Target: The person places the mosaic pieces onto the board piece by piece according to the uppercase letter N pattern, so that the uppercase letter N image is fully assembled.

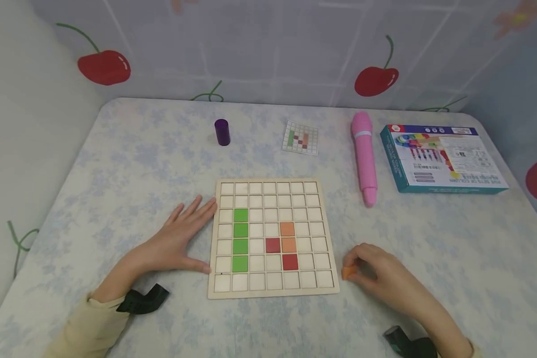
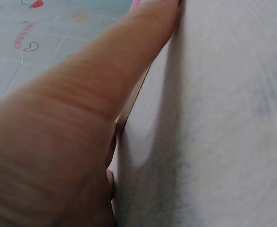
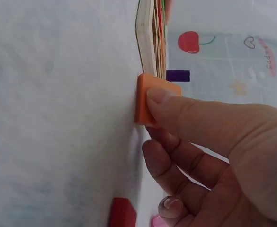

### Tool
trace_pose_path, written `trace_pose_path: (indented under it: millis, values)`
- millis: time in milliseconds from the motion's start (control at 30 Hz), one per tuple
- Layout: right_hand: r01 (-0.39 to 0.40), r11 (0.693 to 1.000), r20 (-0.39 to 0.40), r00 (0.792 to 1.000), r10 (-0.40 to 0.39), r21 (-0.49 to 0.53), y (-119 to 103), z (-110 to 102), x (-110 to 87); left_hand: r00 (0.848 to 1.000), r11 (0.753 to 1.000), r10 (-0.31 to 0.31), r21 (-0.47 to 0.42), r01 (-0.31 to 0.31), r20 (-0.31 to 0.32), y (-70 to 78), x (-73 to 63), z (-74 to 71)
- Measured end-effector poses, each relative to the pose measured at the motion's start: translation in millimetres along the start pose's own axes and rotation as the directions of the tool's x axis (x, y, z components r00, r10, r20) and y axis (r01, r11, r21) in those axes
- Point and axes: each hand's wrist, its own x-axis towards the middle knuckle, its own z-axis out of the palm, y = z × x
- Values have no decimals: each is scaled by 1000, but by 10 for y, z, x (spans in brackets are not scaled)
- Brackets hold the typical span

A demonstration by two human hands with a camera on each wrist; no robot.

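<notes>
A square wooden grid board [image 1: 273,294] lies on the table, holding a column of several green tiles [image 1: 240,246], two orange tiles [image 1: 288,244] and two red tiles [image 1: 273,245]. Along its left edge my left hand [image 1: 172,242] is spread, fingertips and thumb tip right at the frame. In the left wrist view the wrist and thumb side fill much of the picture. My right hand [image 1: 387,276] pinches a loose orange tile [image 3: 146,106] between thumb and fingers, just off the board's lower right corner. Another red tile [image 3: 123,213] shows below that hand in the right wrist view.
Behind the board lies a small pattern card [image 1: 300,138] with coloured squares. A purple cylinder [image 1: 222,133] stands at the back left. To the right are a pink pen-shaped device [image 1: 364,159] and a teal-edged box [image 1: 445,159]. A cherry-patterned curtain hangs behind the table.
</notes>
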Motion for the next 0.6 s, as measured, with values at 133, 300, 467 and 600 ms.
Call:
trace_pose_path:
  millis: [133, 300, 467, 600]
  values:
    - [-30, 999, -37, 999, 29, -12, -50, -106, 64, 1000, 1000, -4, -1, 4, 1, 3, -8, 1]
    - [-61, 993, -104, 993, 51, -98, -140, -312, 216, 1000, 1000, -12, -1, 12, 9, 10, -9, -7]
    - [-63, 998, -168, 984, 61, -6, -201, -392, 486, 1000, 1000, -21, -4, 21, 14, 15, -13, -14]
    - [-124, 948, -137, 976, 170, 293, -124, -286, 764, 1000, 1000, -23, -8, 23, 18, 22, -15, -3]
